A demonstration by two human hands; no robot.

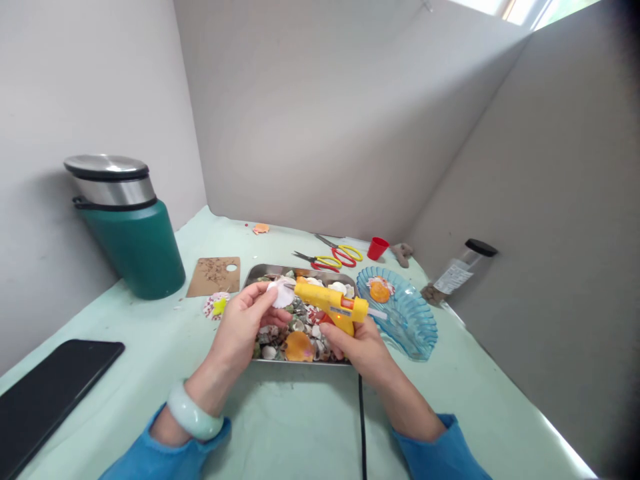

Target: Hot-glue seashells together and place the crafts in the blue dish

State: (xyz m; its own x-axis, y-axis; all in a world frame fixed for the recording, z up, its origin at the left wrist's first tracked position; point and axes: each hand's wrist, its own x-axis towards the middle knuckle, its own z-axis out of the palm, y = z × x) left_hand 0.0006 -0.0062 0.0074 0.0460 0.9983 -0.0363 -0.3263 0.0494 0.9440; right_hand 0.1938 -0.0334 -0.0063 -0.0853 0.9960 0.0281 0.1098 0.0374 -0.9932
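Observation:
Between the thumb and fingers of my left hand [247,317] is a white seashell [281,295]. My right hand [361,343] is wrapped round the grip of a yellow hot glue gun [330,301], its nozzle pointing left and meeting the shell's face. A clear glue stick [378,313] pokes out of the gun's rear. Below both hands lies a metal tray [300,362] full of small shells and stones, with an orange shell [299,347] near its front edge. Whether glue is coming out is too small to see.
Two pairs of scissors [320,261] lie behind the tray, near a red cup [377,249]. A blue shell-shaped dish [415,320] stands right. At left are a brown board [214,277], a green bottle [135,247] and a black phone [55,393]. A black cord [362,427] runs toward me.

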